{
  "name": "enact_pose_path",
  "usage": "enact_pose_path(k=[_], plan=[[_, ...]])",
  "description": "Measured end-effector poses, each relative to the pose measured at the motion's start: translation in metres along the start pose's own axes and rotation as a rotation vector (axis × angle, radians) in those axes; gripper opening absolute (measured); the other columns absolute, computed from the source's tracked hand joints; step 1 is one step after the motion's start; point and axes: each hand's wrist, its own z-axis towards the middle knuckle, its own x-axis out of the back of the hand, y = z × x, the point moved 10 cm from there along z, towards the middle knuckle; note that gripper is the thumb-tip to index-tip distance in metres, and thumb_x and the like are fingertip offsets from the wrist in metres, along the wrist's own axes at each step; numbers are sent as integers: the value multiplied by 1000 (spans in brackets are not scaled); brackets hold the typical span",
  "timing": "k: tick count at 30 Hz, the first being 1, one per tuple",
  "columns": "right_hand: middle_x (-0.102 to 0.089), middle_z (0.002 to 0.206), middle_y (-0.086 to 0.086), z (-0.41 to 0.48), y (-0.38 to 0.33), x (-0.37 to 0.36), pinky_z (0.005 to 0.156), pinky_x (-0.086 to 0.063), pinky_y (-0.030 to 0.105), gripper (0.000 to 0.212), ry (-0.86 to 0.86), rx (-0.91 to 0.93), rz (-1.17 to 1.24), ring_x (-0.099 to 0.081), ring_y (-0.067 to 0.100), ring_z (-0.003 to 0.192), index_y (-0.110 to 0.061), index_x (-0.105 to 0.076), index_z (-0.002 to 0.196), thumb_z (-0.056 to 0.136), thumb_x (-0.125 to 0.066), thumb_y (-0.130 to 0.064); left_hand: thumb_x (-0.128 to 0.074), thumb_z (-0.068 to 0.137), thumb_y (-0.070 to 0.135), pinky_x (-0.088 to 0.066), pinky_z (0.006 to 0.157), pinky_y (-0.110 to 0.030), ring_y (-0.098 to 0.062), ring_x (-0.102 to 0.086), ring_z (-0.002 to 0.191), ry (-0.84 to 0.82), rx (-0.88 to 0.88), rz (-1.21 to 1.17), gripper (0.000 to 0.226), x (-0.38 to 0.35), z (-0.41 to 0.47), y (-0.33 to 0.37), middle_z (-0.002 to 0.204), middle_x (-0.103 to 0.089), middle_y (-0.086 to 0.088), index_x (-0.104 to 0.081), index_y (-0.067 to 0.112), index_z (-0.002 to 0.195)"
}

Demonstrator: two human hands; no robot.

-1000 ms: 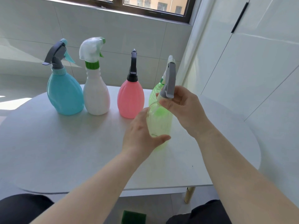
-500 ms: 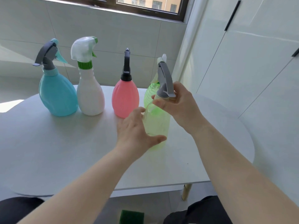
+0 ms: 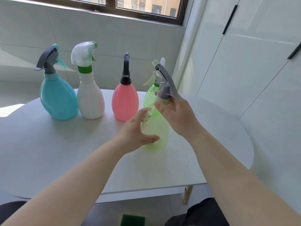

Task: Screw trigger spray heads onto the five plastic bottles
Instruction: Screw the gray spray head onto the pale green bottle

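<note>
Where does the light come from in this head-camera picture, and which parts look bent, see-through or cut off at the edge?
Head view: daylight enters from the window behind the bottles, leaving a bright patch at the table's left edge; the wide lens bows the cabinet doors; the near green bottle is translucent, so the left hand shows through it; the green sponge is cropped at the bottom.

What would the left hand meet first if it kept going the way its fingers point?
The left hand already wraps the near green bottle. Beyond it, fingers pointing up and away, probably the second green bottle behind, though depth is unclear.
</note>
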Motion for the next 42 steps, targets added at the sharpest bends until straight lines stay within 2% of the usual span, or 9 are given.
enact_pose_path(k=[3, 5, 10, 14, 19, 23, 31, 37, 42], plan=[[-57, 105, -12, -3, 4, -2, 90, -36, 5, 21, -119, -34, 36, -52, -5, 99, -25, -49, 108, 90, -46, -14, -77, 62, 17, -26, 73, -7, -8, -41, 104, 13, 5, 3, 84, 0, -1, 1, 113, -44, 12, -31, 26, 132], [-60, 96, -16, -2, 4, 5, 83, -40, 4, 16, -82, -40, 60, -55, -15, 87, -25, -54, 100, 87, -53, -16, -77, 63, 17, -26, 73, -7, -8, -40, 104, 18, 4, 14, 85, 0, -2, 1, 113, -44, 12, -30, 26, 132], [-55, 79, -18, 4, 4, 16, 68, -42, 6, 28, 122, -65, 14, -56, -3, 77, -27, -45, 77, 71, -71, -21, -77, 63, 19, -29, 85, -13, -7, -40, 106, -1, 15, 14, 85, -2, -2, -1, 120, -45, 9, -29, 26, 133], [-52, 84, -14, 4, 5, 4, 84, -43, 20, 25, 34, -77, 66, -56, 6, 92, -24, -45, 90, 77, -65, -17, -77, 63, 19, -31, 90, -20, -6, -40, 106, 3, 19, 6, 86, -2, -2, -1, 117, -44, 11, -28, 27, 133], [-59, 99, -17, -1, 2, 3, 79, -44, 6, 24, -96, -68, 200, -56, -15, 89, -23, -56, 100, 82, -57, -7, -77, 63, 19, -32, 89, -21, -6, -41, 106, -2, 15, -5, 86, -3, -2, -3, 114, -43, 12, -28, 29, 132], [-65, 93, -2, 6, 0, 6, 87, -48, 19, 23, -49, -58, 130, -62, 4, 87, -22, -59, 88, 76, -63, -3, -77, 63, 20, -32, 90, -22, -8, -42, 108, 1, 19, -8, 85, -3, -2, -4, 116, -44, 11, -29, 29, 132], [-65, 81, -9, 8, 6, 5, 79, -53, 17, 28, -14, -77, 223, -65, 4, 79, -28, -56, 81, 73, -67, -4, -78, 62, 20, -31, 88, -19, -6, -42, 105, 11, 17, -15, 85, -2, -1, -6, 114, -44, 13, -30, 29, 131], [-59, 84, -6, 6, 2, 6, 92, -48, 43, 30, 95, -92, 70, -63, 27, 98, -21, -46, 86, 71, -71, -12, -78, 61, 20, -31, 90, -21, -6, -41, 107, 5, 18, -18, 86, -2, 0, -5, 116, -44, 12, -29, 26, 132], [-55, 91, -11, 4, -3, 3, 94, -44, 32, 31, 67, -52, -72, -58, 21, 106, -17, -45, 104, 79, -63, -19, -78, 61, 21, -29, 85, -12, -3, -39, 106, 16, 10, -14, 86, -2, 0, -6, 115, -43, 13, -29, 28, 132]])
